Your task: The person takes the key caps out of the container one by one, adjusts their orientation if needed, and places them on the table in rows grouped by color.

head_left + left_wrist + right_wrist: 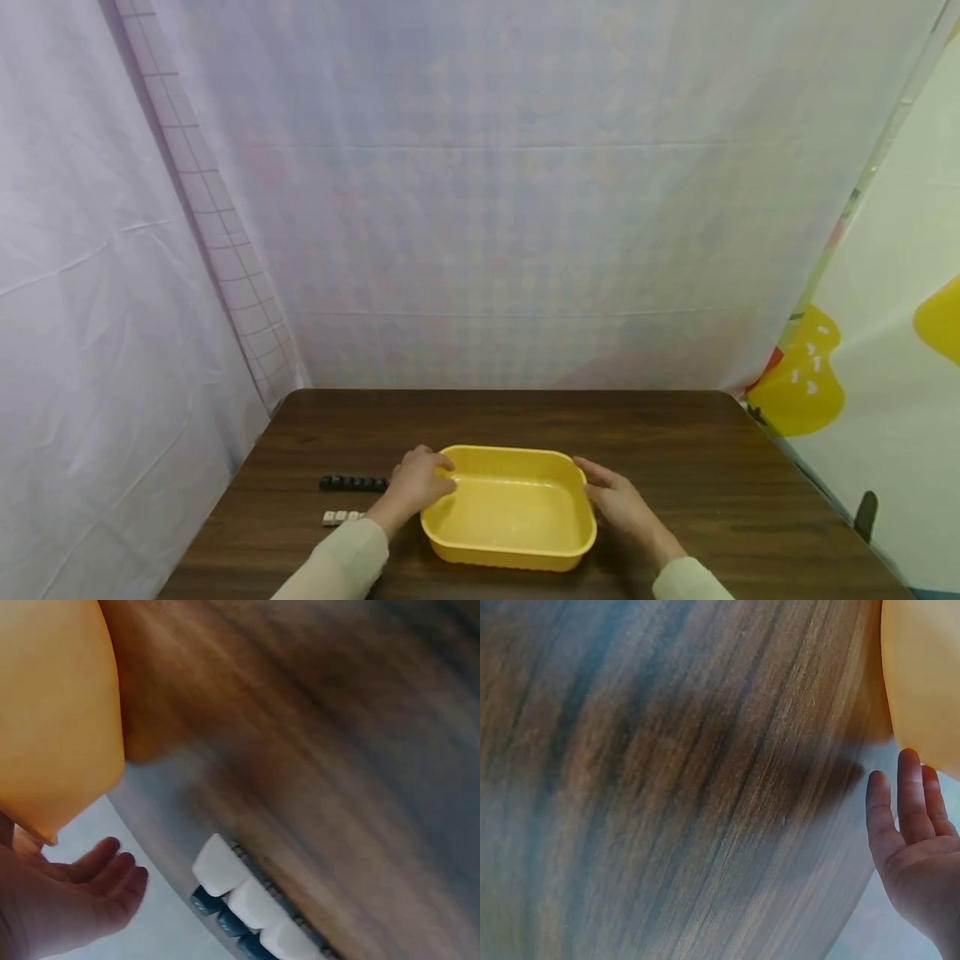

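A shallow yellow plastic tub with rounded corners is between my two hands over the dark wooden table, its inside bare. My left hand grips its left rim, with the thumb and a finger reaching over to the inside. In the left wrist view the other fingers curl loosely below the tub's wall. On the opposite side, my right hand holds the right rim. Its outer fingers extend nearly straight by the wall in the right wrist view; the thumb is hidden there.
Left of the tub lie a row of black keycap-like blocks and a row of white ones, partly covered by the left forearm. The brown table meets hanging cloth at the back and on both sides.
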Action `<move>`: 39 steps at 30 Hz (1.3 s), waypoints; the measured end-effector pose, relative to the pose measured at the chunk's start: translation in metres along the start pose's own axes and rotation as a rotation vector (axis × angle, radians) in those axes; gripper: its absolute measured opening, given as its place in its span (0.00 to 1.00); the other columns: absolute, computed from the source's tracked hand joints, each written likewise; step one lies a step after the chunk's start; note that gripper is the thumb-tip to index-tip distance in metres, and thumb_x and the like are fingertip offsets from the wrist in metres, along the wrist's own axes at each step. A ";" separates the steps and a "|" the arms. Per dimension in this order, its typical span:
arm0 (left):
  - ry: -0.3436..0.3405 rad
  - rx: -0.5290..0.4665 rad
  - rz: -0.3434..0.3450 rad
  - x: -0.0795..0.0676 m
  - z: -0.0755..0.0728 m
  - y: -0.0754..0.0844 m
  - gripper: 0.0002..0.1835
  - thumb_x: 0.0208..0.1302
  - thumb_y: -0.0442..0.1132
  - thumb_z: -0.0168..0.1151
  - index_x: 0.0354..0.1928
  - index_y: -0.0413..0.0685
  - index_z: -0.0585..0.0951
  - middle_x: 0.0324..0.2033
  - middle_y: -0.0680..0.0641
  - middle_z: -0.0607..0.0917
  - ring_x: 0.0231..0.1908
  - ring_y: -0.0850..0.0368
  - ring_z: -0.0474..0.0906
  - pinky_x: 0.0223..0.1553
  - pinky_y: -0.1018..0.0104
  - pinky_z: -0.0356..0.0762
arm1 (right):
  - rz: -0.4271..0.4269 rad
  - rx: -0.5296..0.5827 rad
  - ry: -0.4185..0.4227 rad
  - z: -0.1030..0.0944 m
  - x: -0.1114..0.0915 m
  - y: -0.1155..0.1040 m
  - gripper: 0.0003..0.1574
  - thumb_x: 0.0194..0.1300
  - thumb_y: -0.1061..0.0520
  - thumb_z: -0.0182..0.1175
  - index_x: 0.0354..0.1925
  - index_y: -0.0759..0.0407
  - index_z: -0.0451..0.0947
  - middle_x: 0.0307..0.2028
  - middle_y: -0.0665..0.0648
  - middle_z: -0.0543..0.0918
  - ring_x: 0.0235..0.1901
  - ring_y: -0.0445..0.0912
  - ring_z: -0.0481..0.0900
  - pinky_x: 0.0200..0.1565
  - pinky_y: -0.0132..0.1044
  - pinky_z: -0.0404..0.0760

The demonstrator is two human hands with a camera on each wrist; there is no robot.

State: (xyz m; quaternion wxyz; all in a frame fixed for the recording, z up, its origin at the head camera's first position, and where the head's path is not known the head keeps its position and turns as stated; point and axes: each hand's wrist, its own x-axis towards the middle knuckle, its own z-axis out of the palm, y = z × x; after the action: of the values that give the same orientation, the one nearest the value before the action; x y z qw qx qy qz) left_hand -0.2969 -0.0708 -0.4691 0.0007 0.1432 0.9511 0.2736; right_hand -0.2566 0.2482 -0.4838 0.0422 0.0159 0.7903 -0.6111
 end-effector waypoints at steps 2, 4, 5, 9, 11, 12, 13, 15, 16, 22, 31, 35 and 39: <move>-0.023 0.045 -0.012 0.003 0.002 0.002 0.15 0.59 0.42 0.69 0.47 0.46 0.86 0.45 0.42 0.79 0.50 0.39 0.71 0.51 0.37 0.67 | 0.005 -0.002 0.007 0.000 0.000 0.000 0.31 0.70 0.67 0.51 0.70 0.69 0.63 0.36 0.61 0.81 0.27 0.47 0.76 0.26 0.37 0.77; -0.046 0.098 -0.023 0.006 0.005 0.004 0.16 0.59 0.42 0.68 0.49 0.46 0.86 0.46 0.42 0.79 0.51 0.39 0.70 0.52 0.37 0.66 | 0.007 0.000 0.015 0.000 0.001 0.000 0.31 0.70 0.67 0.51 0.70 0.69 0.64 0.37 0.61 0.81 0.28 0.47 0.77 0.28 0.38 0.79; -0.053 0.120 -0.029 0.008 0.007 0.005 0.16 0.59 0.41 0.68 0.49 0.46 0.86 0.47 0.42 0.78 0.52 0.39 0.70 0.52 0.37 0.66 | 0.008 0.006 0.015 0.001 0.001 0.000 0.31 0.70 0.67 0.51 0.70 0.69 0.64 0.38 0.62 0.81 0.30 0.48 0.78 0.29 0.39 0.80; -0.036 0.221 -0.051 0.011 0.011 0.009 0.09 0.58 0.38 0.67 0.41 0.49 0.88 0.45 0.43 0.78 0.53 0.39 0.70 0.53 0.39 0.67 | 0.007 0.015 0.009 0.002 0.001 -0.001 0.31 0.70 0.67 0.50 0.70 0.70 0.63 0.44 0.66 0.81 0.34 0.50 0.79 0.34 0.42 0.82; -0.028 0.285 -0.057 0.011 0.012 0.011 0.02 0.58 0.38 0.67 0.33 0.51 0.87 0.41 0.44 0.77 0.50 0.41 0.70 0.51 0.41 0.68 | 0.002 0.013 0.002 0.002 0.001 0.000 0.31 0.70 0.68 0.49 0.70 0.70 0.62 0.45 0.66 0.81 0.35 0.50 0.79 0.35 0.43 0.82; -0.025 0.313 -0.060 0.011 0.013 0.012 0.01 0.57 0.38 0.68 0.30 0.52 0.86 0.39 0.45 0.76 0.48 0.42 0.70 0.50 0.42 0.69 | 0.002 0.009 0.004 0.002 0.001 0.000 0.31 0.70 0.68 0.49 0.70 0.70 0.63 0.44 0.66 0.81 0.35 0.50 0.79 0.35 0.43 0.82; -0.024 0.337 -0.061 0.011 0.013 0.013 0.03 0.57 0.38 0.68 0.27 0.53 0.85 0.38 0.46 0.76 0.47 0.43 0.70 0.49 0.44 0.69 | 0.002 0.006 0.006 0.002 0.001 0.000 0.31 0.70 0.68 0.49 0.70 0.70 0.63 0.43 0.66 0.80 0.34 0.50 0.79 0.34 0.43 0.82; -0.023 0.365 -0.063 0.011 0.013 0.014 0.05 0.55 0.40 0.70 0.24 0.55 0.83 0.35 0.47 0.74 0.44 0.45 0.70 0.47 0.45 0.69 | 0.001 0.013 0.001 0.002 0.001 0.001 0.31 0.70 0.68 0.50 0.70 0.70 0.62 0.44 0.67 0.80 0.35 0.51 0.79 0.35 0.43 0.82; -0.022 0.369 -0.060 0.011 0.013 0.014 0.06 0.54 0.41 0.71 0.23 0.55 0.83 0.35 0.47 0.74 0.44 0.45 0.70 0.46 0.45 0.69 | 0.001 0.018 0.003 0.002 0.002 0.001 0.31 0.70 0.67 0.50 0.70 0.70 0.63 0.45 0.67 0.81 0.36 0.51 0.80 0.35 0.44 0.82; -0.034 0.422 -0.048 0.012 0.014 0.014 0.10 0.53 0.45 0.74 0.21 0.57 0.81 0.36 0.47 0.74 0.46 0.45 0.69 0.47 0.45 0.68 | 0.008 0.032 -0.006 0.001 0.002 0.001 0.31 0.70 0.67 0.50 0.70 0.70 0.62 0.46 0.68 0.80 0.37 0.51 0.80 0.36 0.44 0.83; -0.023 0.300 -0.043 0.009 0.011 0.015 0.05 0.55 0.44 0.74 0.29 0.55 0.87 0.37 0.47 0.75 0.47 0.44 0.71 0.49 0.43 0.69 | 0.031 0.016 0.009 0.002 0.002 0.000 0.31 0.70 0.67 0.49 0.70 0.69 0.63 0.47 0.67 0.80 0.36 0.51 0.79 0.36 0.44 0.82; 0.005 0.225 -0.012 0.007 0.006 0.016 0.05 0.55 0.44 0.73 0.33 0.54 0.88 0.38 0.47 0.76 0.46 0.44 0.71 0.47 0.43 0.70 | 0.029 0.004 0.017 0.002 0.001 -0.001 0.31 0.70 0.67 0.49 0.70 0.68 0.64 0.46 0.67 0.80 0.36 0.51 0.79 0.36 0.45 0.82; 0.069 0.158 0.068 0.005 0.000 0.019 0.05 0.57 0.44 0.73 0.33 0.54 0.88 0.47 0.43 0.79 0.51 0.41 0.72 0.49 0.42 0.70 | 0.042 0.001 0.025 0.003 0.002 -0.002 0.31 0.70 0.66 0.50 0.70 0.68 0.64 0.47 0.66 0.81 0.36 0.51 0.79 0.36 0.44 0.82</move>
State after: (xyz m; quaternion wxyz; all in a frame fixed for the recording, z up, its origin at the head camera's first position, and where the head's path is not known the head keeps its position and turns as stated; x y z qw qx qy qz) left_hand -0.2960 -0.0541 -0.4585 -0.0528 0.1657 0.9638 0.2022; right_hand -0.2583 0.2452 -0.4829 0.0450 0.0401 0.7898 -0.6104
